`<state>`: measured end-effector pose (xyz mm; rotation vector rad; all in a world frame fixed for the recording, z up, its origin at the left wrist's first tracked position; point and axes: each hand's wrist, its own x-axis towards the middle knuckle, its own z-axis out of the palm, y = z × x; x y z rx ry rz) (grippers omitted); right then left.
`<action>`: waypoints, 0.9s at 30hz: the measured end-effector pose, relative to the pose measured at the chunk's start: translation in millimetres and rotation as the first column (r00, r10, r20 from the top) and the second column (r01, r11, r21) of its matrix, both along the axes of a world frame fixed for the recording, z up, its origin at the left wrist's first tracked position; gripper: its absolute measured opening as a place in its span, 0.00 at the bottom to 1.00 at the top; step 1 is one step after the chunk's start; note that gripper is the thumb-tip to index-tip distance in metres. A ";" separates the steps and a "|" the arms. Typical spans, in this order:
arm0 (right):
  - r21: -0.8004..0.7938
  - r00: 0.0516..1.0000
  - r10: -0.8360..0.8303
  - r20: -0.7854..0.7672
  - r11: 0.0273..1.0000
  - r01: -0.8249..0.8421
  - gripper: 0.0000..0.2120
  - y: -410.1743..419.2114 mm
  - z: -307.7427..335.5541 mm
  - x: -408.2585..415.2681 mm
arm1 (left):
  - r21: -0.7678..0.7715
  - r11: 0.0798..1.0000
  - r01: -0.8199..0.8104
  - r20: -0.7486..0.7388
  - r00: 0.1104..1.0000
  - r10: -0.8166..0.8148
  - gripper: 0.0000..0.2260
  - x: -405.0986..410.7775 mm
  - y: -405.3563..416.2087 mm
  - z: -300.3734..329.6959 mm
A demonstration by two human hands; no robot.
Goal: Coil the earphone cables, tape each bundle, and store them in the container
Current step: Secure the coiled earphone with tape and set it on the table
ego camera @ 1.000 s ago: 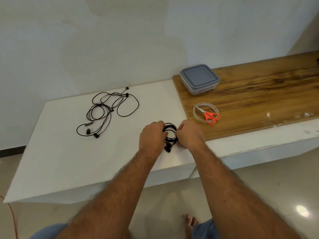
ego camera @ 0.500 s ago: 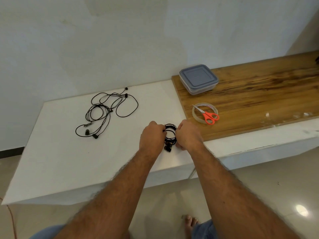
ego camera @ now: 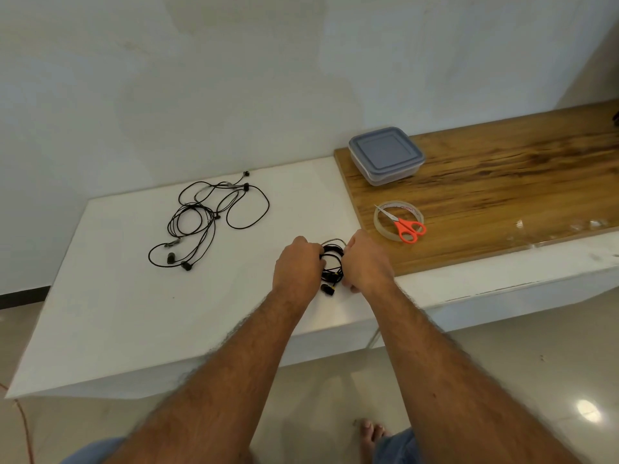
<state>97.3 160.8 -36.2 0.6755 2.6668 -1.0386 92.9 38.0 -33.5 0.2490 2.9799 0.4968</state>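
Note:
A coiled black earphone cable (ego camera: 332, 266) sits between my hands near the front edge of the white table (ego camera: 134, 313). My left hand (ego camera: 296, 267) grips its left side and my right hand (ego camera: 366, 264) grips its right side; two earbuds hang below the coil. A loose tangle of black earphone cables (ego camera: 207, 219) lies spread at the back left of the table. A roll of clear tape (ego camera: 398, 220) lies on the wooden board (ego camera: 502, 195) with orange-handled scissors (ego camera: 407, 226) across it. The clear container with a grey-blue lid (ego camera: 386, 155) stands closed at the board's back left corner.
A white wall rises behind the table. Clear scraps (ego camera: 589, 224) lie on the board's front right. Below the table edge are a glossy tiled floor, my bare foot (ego camera: 371, 433) and a red cord (ego camera: 23, 423) at the left.
Both hands stay on the coiled cable at nearly the same spot; only small finger shifts around the bundle show.

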 end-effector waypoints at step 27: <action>-0.076 0.998 0.013 0.058 0.997 -0.009 0.14 11.7 17.6 5.2 | 0.117 0.992 -0.041 -0.067 0.997 0.049 0.10 6.2 -0.3 5.1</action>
